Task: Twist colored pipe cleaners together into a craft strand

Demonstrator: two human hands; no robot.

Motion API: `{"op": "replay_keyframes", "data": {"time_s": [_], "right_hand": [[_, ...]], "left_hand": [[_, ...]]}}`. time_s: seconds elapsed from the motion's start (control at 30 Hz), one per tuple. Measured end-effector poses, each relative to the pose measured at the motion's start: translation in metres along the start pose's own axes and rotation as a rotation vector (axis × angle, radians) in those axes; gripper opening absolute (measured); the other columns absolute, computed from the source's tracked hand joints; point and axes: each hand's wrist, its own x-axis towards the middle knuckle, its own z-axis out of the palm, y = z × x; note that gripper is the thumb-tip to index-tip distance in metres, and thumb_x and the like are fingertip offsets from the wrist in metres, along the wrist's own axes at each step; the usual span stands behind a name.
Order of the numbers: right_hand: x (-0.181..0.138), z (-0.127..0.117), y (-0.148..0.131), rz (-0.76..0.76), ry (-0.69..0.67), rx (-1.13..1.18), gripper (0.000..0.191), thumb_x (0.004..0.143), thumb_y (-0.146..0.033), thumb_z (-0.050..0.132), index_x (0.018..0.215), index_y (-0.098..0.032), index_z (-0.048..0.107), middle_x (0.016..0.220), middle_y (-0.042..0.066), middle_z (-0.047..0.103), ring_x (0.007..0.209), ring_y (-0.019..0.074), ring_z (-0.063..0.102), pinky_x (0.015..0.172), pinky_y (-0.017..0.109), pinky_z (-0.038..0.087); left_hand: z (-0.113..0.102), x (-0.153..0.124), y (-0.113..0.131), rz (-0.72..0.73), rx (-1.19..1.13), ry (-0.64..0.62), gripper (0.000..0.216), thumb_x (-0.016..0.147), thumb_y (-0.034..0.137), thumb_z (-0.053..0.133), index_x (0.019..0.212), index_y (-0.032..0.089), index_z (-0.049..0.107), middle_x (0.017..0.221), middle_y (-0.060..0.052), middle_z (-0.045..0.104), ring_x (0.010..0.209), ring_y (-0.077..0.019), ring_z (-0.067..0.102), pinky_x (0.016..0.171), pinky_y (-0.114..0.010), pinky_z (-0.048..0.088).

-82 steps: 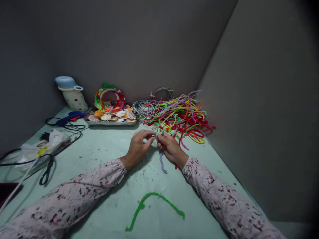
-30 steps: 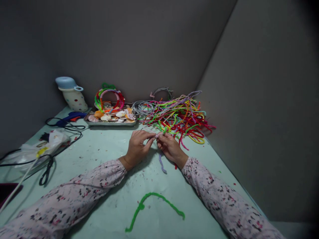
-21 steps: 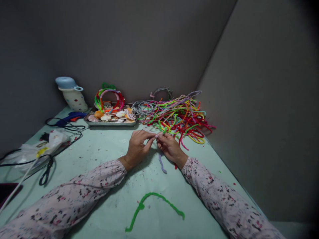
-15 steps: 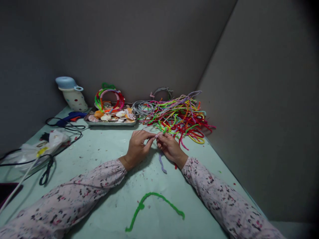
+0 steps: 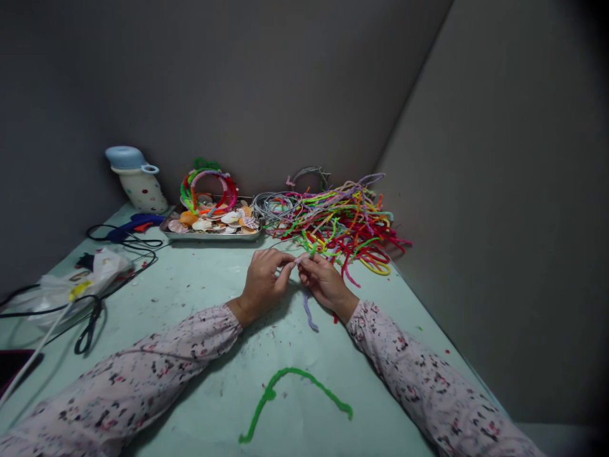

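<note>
My left hand (image 5: pixel 267 279) and my right hand (image 5: pixel 326 284) meet over the middle of the table, both closed in a pinch. Between their fingertips runs a short pale pink pipe cleaner (image 5: pixel 299 259), its ends hidden by the fingers. A thin grey wire seems to pass just behind the fingertips. Below my right hand, a lilac pipe cleaner (image 5: pixel 310 314) lies on the table; its upper end is hidden. Closer to me rests a bent green pipe cleaner (image 5: pixel 304 374) with a small knob along it.
At the back, a metal tray (image 5: pixel 214 237) of shells holds colourful wrapped rings (image 5: pixel 233 190). Beside it are a grey wire coil (image 5: pixel 273 206) and a heap of pipe cleaners (image 5: pixel 352 216). A bottle (image 5: pixel 143 187), cables (image 5: pixel 155 254) and plastic bag (image 5: pixel 104 270) occupy the left.
Almost nothing differs. My left fingertips have shifted very slightly at the pale pipe cleaner, while both hands keep their pinch.
</note>
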Motion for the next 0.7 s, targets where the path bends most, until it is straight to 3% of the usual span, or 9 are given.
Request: {"op": "replay_keyframes", "data": {"time_s": [0.7], "right_hand": [[0.0031, -0.0040, 0.0045, 0.009, 0.008, -0.011, 0.021, 0.072, -0.032, 0.074, 0.081, -0.017, 0.063, 0.070, -0.003, 0.055, 0.056, 0.0052, 0.049, 0.050, 0.018, 0.037]], "left_hand": [[0.0003, 0.0013, 0.0007, -0.069, 0.045, -0.098, 0.016, 0.091, 0.027, 0.047, 0.089, 0.019, 0.061, 0.085, -0.003, 0.064, 0.086, -0.0186, 0.055, 0.082, -0.035, 0.037]]}}
